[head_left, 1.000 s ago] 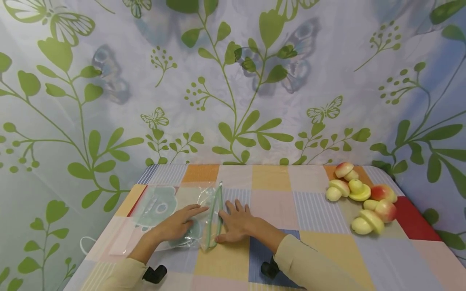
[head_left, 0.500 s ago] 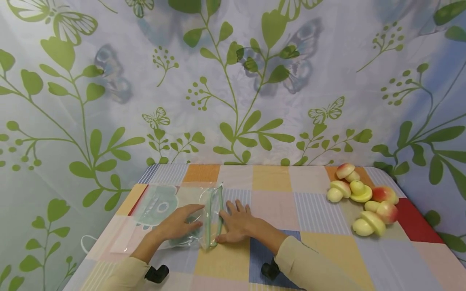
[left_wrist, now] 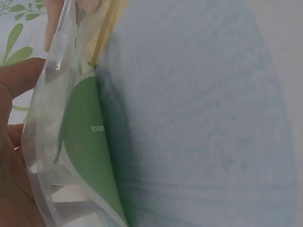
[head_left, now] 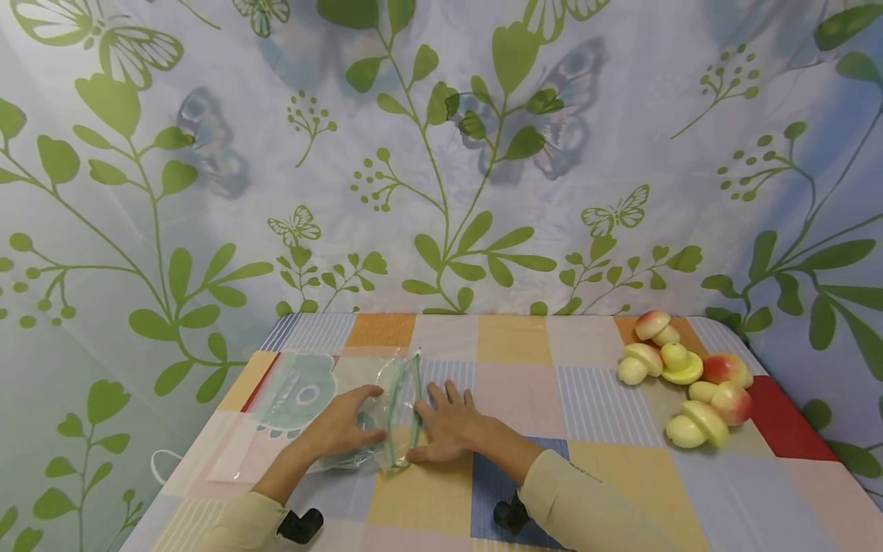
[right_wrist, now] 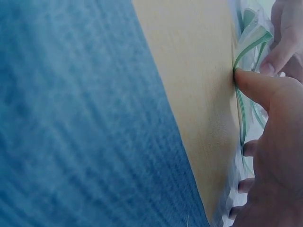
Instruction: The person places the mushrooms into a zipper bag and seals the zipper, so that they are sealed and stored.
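Note:
A clear plastic zip bag (head_left: 293, 402) with a pale teal print lies flat on the left half of the table. Its mouth faces right, and the two green zip strips (head_left: 416, 376) stand apart from each other. My left hand (head_left: 338, 425) rests on the bag just left of the mouth, thumb and fingers spread. Against the mouth's right edge, my right hand (head_left: 451, 425) lies with fingers spread, its thumb touching the green strip (right_wrist: 242, 111) in the right wrist view. Something green with white letters (left_wrist: 90, 127) shows through the plastic in the left wrist view.
Several toy mushrooms, among them a yellow one (head_left: 681, 363) and a pink-capped one (head_left: 651, 323), stand at the table's right side. A patchwork cloth (head_left: 513, 391) covers the table. Behind it hangs a leaf-patterned curtain (head_left: 310, 169). A white loop (head_left: 160, 466) sits by the left edge.
My left thumb and fingers have spread wider apart over the bag, near its mouth. The right hand has stayed almost in place.

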The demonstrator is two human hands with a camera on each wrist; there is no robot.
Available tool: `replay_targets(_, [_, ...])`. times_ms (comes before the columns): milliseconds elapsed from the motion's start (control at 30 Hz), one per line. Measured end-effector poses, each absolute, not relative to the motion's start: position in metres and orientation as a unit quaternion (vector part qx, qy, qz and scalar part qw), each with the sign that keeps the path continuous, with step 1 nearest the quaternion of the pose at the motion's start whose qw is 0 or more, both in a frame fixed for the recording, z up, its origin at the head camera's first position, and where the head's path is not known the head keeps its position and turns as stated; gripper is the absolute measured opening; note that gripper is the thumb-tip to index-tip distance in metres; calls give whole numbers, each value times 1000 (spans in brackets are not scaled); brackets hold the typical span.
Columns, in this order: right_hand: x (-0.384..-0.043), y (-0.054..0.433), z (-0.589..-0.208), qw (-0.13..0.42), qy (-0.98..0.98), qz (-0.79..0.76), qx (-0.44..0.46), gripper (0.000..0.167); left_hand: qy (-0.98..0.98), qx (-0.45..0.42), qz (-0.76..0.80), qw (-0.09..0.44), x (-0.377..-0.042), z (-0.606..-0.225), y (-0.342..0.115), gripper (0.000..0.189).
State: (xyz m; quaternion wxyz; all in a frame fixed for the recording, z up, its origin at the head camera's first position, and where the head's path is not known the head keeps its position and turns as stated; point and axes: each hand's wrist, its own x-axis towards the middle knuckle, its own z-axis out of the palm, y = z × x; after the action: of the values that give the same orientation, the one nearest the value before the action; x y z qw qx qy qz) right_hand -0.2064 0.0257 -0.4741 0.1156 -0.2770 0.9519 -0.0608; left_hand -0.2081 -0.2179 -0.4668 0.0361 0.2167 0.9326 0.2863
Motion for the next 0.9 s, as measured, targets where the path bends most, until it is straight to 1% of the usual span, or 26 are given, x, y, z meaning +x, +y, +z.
replay_targets(200, [-206,26,-473,120,952,-62,-276,88,927,231,293,26,-206,-466,-219,64])
replay_targets(433, [-205,25,-471,124,953,-60,-270,87,927,257,273,-20,-206,-466,-217,58])
replay_targets(567, [-205,25,-471,123,954,-60,-267,87,930,261,256,-37,-206,-463,-214,58])
replay_targets(900, [-205,25,-474,119,954,-57,-270,89,943,242,230,-8,-205,-457,-211,61])
